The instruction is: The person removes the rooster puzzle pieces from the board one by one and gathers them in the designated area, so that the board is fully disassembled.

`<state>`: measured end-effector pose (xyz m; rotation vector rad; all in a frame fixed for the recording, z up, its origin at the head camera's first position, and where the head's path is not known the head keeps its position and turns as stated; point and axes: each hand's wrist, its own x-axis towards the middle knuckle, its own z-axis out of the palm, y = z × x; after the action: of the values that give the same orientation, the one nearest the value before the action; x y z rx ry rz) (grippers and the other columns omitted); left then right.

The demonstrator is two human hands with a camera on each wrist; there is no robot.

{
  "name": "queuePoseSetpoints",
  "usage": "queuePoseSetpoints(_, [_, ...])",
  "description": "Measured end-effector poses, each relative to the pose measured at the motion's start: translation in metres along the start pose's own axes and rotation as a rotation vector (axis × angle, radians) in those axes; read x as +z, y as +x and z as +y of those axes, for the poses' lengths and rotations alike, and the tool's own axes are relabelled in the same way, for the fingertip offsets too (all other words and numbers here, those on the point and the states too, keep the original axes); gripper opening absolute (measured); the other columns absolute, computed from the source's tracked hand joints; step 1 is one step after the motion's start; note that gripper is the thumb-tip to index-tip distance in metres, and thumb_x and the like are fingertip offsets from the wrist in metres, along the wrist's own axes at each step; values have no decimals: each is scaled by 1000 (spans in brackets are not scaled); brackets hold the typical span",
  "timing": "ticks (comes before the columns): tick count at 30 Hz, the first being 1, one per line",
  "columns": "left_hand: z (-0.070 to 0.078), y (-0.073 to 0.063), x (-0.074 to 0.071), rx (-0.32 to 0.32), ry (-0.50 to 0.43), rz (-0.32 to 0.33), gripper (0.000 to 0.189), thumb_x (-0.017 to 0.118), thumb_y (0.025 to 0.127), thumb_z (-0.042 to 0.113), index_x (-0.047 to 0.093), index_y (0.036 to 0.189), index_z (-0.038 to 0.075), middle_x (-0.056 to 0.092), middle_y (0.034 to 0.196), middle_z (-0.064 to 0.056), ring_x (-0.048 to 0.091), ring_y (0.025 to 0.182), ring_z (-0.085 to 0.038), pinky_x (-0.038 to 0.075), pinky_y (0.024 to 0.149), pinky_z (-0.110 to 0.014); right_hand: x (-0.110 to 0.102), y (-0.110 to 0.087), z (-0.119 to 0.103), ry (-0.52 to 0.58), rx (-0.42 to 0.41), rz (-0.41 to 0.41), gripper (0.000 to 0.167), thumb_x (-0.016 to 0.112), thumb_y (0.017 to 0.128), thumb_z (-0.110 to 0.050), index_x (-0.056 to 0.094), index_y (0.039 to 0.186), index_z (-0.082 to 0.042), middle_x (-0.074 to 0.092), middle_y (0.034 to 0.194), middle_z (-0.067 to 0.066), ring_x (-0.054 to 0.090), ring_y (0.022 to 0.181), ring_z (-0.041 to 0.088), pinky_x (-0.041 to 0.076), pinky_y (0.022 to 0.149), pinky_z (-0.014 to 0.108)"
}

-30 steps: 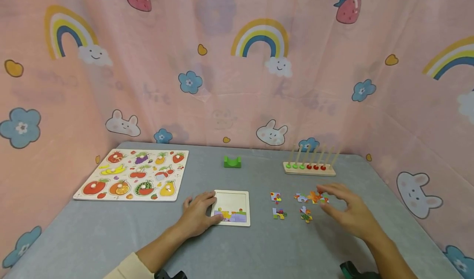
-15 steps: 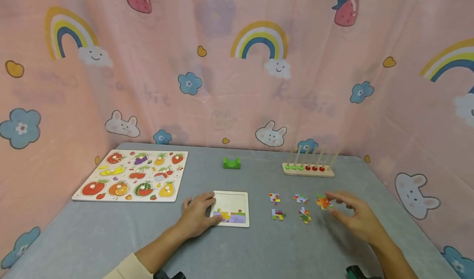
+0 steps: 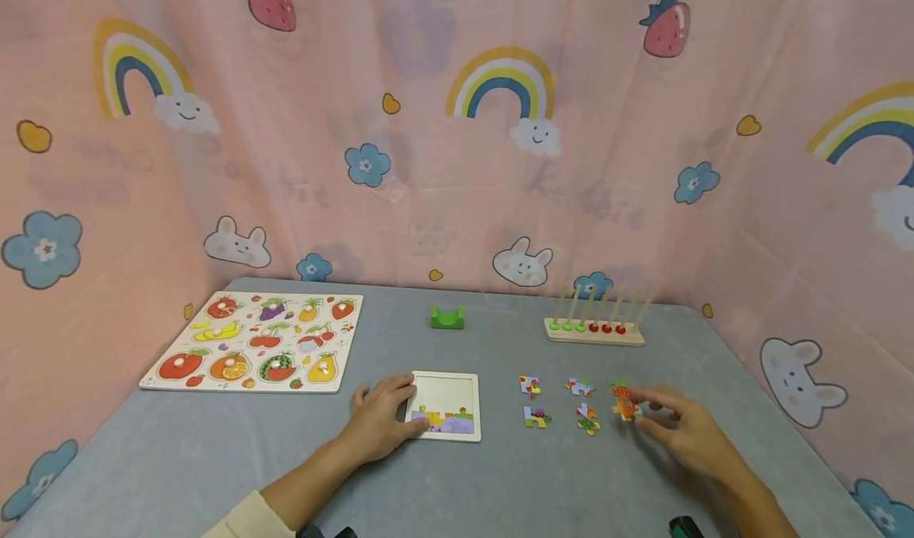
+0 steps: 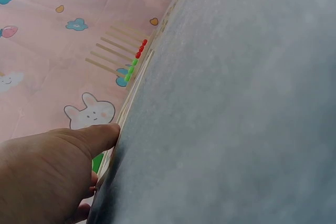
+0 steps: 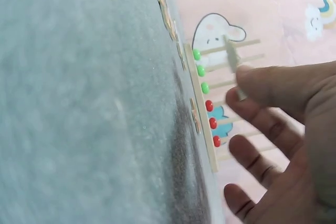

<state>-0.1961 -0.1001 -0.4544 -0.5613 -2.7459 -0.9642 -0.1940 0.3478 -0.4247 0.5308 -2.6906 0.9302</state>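
My left hand (image 3: 382,417) holds the left side of a small pale wooden puzzle tray (image 3: 444,377), thumb at its near left corner. A strip of purple and yellow pieces (image 3: 457,422) fills the tray's near part. Between thumb and index finger, my right hand (image 3: 681,431) pinches an orange jigsaw piece (image 3: 625,408); in the right wrist view this piece (image 5: 231,55) is tilted above the table, seen edge-on. Beneath it lies another piece (image 5: 195,116). Several loose jigsaw pieces lie between the hands, among them one with green leaves (image 3: 589,417).
A fruit peg board (image 3: 246,353) lies at the far left. Further back are a green notched block (image 3: 447,318) and a wooden bead rack (image 3: 596,332) with upright rods and red and green beads. A patterned pink curtain (image 3: 428,205) surrounds the grey table (image 3: 500,482).
The right hand has moved slightly right and toward me with the orange piece, away from the piece on its left. The left hand stays on the tray.
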Motion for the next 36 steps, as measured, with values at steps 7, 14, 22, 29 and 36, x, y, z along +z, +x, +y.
queuePoseSetpoints(7, [0,1,0,9,2,7,56,80,79,27,63,121,-5,53,135,-15,43,128,-33,13,97,-67,5,0,8,1,62,-78,35,76,83,-9,68,116,-4,66,113,8,61,97,25,48,80,41])
queuePoseSetpoints(14, [-1,0,1,2,1,-9,56,80,79,29,63,121,-5,53,135,-15,42,128,-33,12,97,-68,12,-5,13,-102,-21,7,38,83,74,-9,73,110,-10,69,107,0,60,102,21,38,84,22])
queuePoseSetpoints(22, [-2,1,2,-1,6,-4,56,79,79,30,63,121,-4,53,136,-13,42,129,-32,13,97,-67,8,-4,10,-66,34,17,37,79,78,-6,69,113,-4,67,105,5,60,91,13,47,76,23])
queuePoseSetpoints(29, [-2,-1,2,-4,-8,-13,57,79,80,30,63,121,-6,52,136,-15,41,129,-33,11,97,-67,-9,10,-20,-61,42,59,34,73,87,-13,67,119,-5,66,108,7,55,89,12,44,69,33])
queuePoseSetpoints(36, [-1,0,2,-4,-3,-13,58,80,79,30,63,121,-6,53,136,-14,41,129,-34,12,97,-68,-22,27,-68,-47,-70,128,35,73,88,-14,66,122,-11,65,114,2,53,95,10,42,75,30])
